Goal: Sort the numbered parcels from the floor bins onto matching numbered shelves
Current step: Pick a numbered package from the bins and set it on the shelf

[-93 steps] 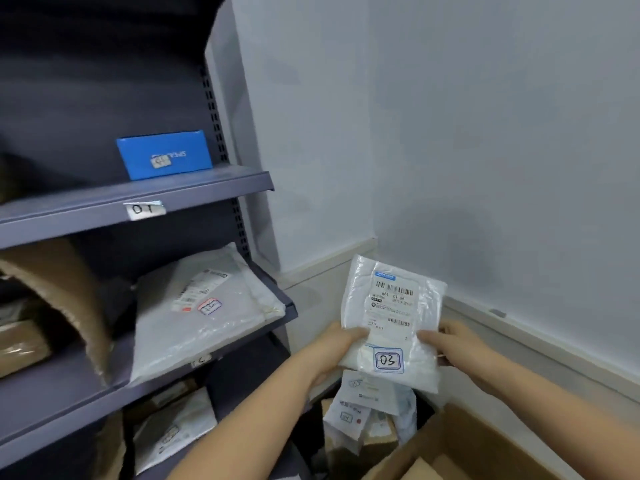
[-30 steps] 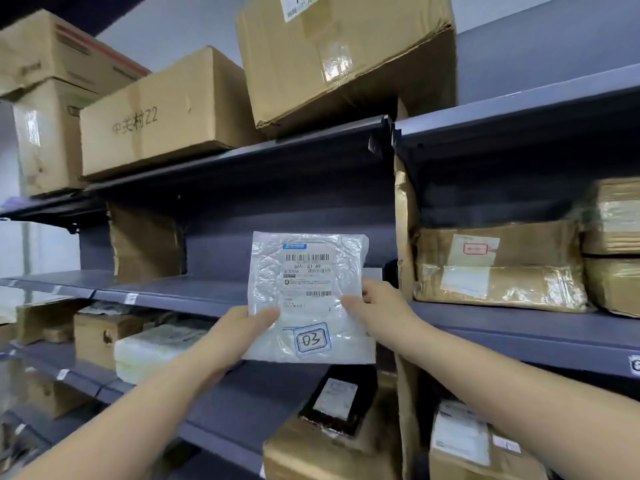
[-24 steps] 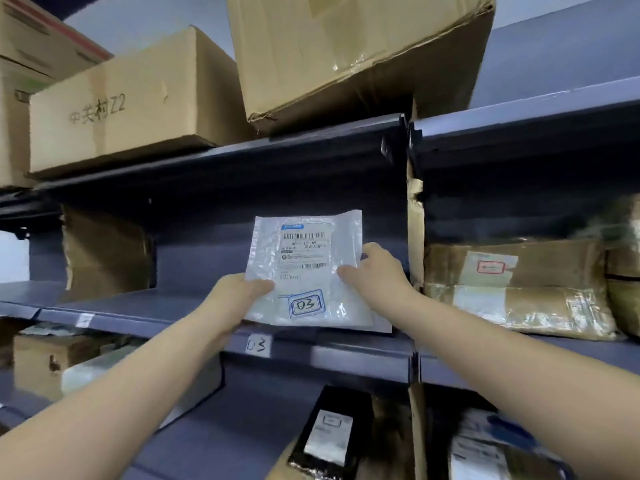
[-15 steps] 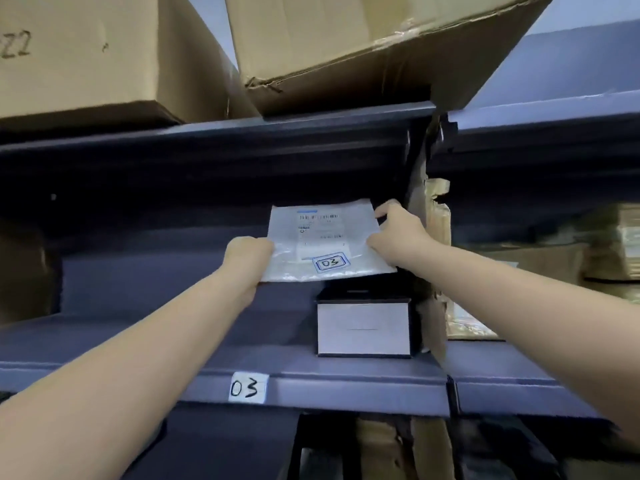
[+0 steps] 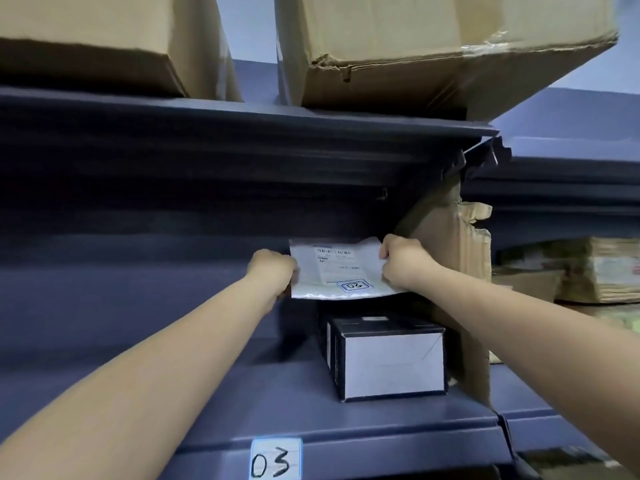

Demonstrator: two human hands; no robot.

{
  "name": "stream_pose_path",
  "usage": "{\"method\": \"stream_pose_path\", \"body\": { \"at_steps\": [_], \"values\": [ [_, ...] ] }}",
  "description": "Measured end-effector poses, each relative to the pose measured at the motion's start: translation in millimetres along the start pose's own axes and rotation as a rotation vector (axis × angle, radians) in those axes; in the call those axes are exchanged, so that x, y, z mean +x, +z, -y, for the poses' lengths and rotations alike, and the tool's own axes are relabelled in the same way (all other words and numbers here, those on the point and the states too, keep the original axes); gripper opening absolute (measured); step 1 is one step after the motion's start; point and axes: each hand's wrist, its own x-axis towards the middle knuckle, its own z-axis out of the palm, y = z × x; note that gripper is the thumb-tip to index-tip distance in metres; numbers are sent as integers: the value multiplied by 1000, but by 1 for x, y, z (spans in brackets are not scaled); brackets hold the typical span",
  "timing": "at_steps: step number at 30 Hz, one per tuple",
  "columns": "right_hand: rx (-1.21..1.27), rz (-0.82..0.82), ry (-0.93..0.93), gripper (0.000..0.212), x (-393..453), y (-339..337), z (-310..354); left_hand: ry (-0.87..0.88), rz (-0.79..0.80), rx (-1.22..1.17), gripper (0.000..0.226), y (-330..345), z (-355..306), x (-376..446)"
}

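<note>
A flat white plastic parcel with a barcode label and a hand-written "03" is held level inside the shelf bay, just above a black and white box. My left hand grips its left edge and my right hand grips its right edge. The blue shelf under them carries a white tag reading "03" on its front lip. Whether the parcel touches the box is hidden by its sagging underside.
Two large cardboard boxes sit on the shelf above. A torn cardboard divider stands right of my right hand. Brown taped parcels lie in the neighbouring bay at right.
I carried the parcel from the floor bins up to the "03" shelf. In the last half second both hands pushed it deeper into the bay, over the black and white box, and I moved closer.
</note>
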Motion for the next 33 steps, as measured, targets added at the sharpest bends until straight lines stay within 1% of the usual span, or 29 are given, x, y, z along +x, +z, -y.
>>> {"method": "stream_pose_path", "body": {
  "at_steps": [3,7,9,10,12,13,16,18,20,22,23,25,29,31,33],
  "values": [
    [-23,16,17,28,8,3,6,-2,-6,26,22,-6,4,8],
    [-74,64,58,32,13,8,12,-34,27,78,16,-9,9,10],
    [-74,58,62,28,16,9,12,-25,35,86,18,-6,10,11],
    [-73,68,52,25,17,9,13,-21,27,86,15,-7,10,11],
    [-38,100,9,16,19,8,18,-21,-12,85,8,-19,9,12],
    [2,121,-9,14,19,8,23,-23,-41,93,9,-28,9,13],
    [51,208,-37,23,15,20,44,-45,-90,143,10,-58,13,9],
    [-12,261,-69,21,15,36,59,-79,-88,198,7,-72,20,5],
    [-58,282,-95,30,15,53,72,-115,-105,265,11,-82,30,8],
    [-129,319,-120,38,14,65,80,-143,-132,385,9,-89,43,13],
    [-170,342,-137,39,13,70,84,-159,-127,455,15,-91,50,16],
    [-245,383,-167,38,10,78,88,-192,-83,567,23,-91,64,20],
    [-427,476,-210,34,4,93,91,-246,66,752,26,-81,85,22],
    [-527,532,-223,36,4,98,93,-291,137,791,28,-76,93,23],
    [-594,573,-230,39,2,99,95,-331,175,793,27,-73,100,23]
  ]
}}
